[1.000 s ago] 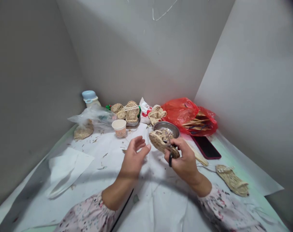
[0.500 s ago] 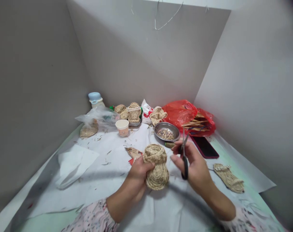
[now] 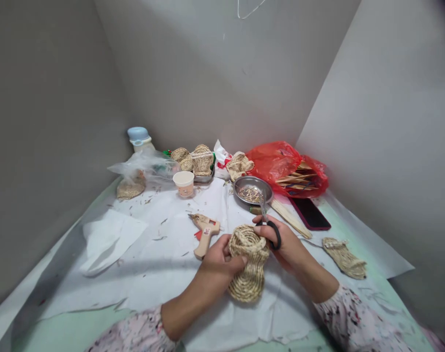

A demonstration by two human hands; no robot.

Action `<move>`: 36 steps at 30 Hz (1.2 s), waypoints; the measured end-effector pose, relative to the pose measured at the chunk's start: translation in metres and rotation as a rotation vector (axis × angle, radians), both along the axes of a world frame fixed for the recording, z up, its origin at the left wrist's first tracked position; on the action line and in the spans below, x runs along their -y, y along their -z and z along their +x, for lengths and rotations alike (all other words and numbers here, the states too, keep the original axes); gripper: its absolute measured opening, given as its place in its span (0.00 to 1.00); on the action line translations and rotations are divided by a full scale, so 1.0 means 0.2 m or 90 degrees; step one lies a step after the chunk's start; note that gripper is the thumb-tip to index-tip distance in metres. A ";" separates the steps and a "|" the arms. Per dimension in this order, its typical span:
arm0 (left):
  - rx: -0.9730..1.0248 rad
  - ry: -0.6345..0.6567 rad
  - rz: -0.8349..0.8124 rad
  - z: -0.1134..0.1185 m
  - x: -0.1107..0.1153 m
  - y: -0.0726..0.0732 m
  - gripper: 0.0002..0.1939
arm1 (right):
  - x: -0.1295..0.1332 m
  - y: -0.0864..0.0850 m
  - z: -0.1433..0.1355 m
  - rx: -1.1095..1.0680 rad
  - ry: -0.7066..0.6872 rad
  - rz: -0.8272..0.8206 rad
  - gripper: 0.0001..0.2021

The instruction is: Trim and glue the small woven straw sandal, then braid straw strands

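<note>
While the left hand (image 3: pixel 219 261) pinches the woven straw piece (image 3: pixel 249 274) around its narrow waist, thumb on top, the cupped end points away from the person and the flat round end sits nearest. Say that piece is the middle of the clock, with 12 straight ahead. It's right between the two hands, over a white sheet (image 3: pixel 164 288); can't tell whether it's actually touching down.

At about 1 o'clock the right hand (image 3: pixel 283 239) has a firm hold on black-handled scissors (image 3: pixel 274 235), blades sticking up and forward, with its fingertips right up at the cup's rim. Can't make out if they're pressing on it.

Going outward, another woven piece (image 3: pixel 345 259) lies at 3 o'clock, a folded white paper (image 3: pixel 114 242) at roughly 9, and a glue gun (image 3: pixel 205 233) on its side at 10, just past the left hand. A flat wooden stick (image 3: pixel 292 220) and a phone (image 3: pixel 311 213) lie side by side toward 2.

Further out, a metal bowl (image 3: pixel 270 191) with straw bits is at 12 and a paper cup (image 3: pixel 183 186) at 11. Way at the back there's a red bag (image 3: pixel 272 164) of straw strips near 1, plus a blue-lidded bottle (image 3: pixel 139 137) between 10 and 11.
</note>
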State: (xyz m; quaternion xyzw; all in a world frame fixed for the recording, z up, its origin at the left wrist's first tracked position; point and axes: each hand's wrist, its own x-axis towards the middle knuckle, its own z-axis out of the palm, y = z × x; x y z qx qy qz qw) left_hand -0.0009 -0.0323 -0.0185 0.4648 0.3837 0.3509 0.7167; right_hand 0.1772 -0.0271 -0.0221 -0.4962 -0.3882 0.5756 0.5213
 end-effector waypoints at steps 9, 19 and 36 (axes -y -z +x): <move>-0.374 -0.148 0.371 -0.06 0.01 -0.03 0.14 | -0.11 0.08 0.01 0.210 0.067 0.012 0.20; -0.397 -0.042 0.490 -0.08 0.01 0.05 0.04 | -0.03 0.04 0.15 0.663 0.160 0.134 0.18; -0.463 0.129 0.648 -0.07 0.02 0.12 0.02 | 0.05 -0.02 0.21 1.007 -0.023 0.060 0.15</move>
